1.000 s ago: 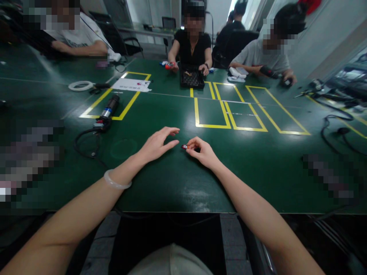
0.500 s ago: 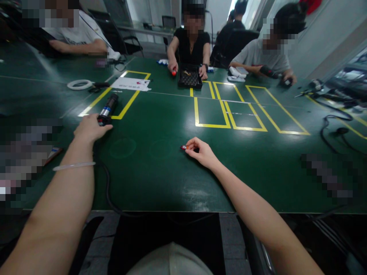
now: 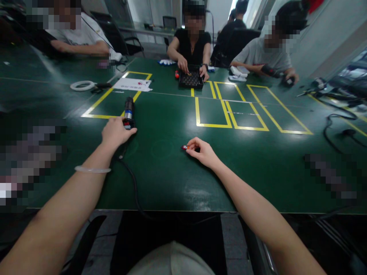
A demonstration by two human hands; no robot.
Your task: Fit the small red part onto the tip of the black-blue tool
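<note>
My left hand (image 3: 116,131) is closed round the near end of a black corded electric screwdriver (image 3: 129,110), which points away from me across the green table (image 3: 177,179). Its black cable (image 3: 130,173) trails back over the table's front edge. My right hand (image 3: 202,151) rests on the table, pinching a small red part (image 3: 184,147) between thumb and fingertips. A pale bangle (image 3: 92,169) circles my left wrist.
Yellow tape rectangles (image 3: 229,110) mark the table's middle. A black tray (image 3: 191,79) lies before a person opposite; other people sit at far left and far right. A white tape roll (image 3: 82,85) and a paper sheet (image 3: 133,84) lie at far left. Cables (image 3: 338,126) sprawl at right.
My left hand went left from beside the right hand, took hold of the screwdriver and has brought it rightward toward the middle. The right hand has stayed put with the red part.
</note>
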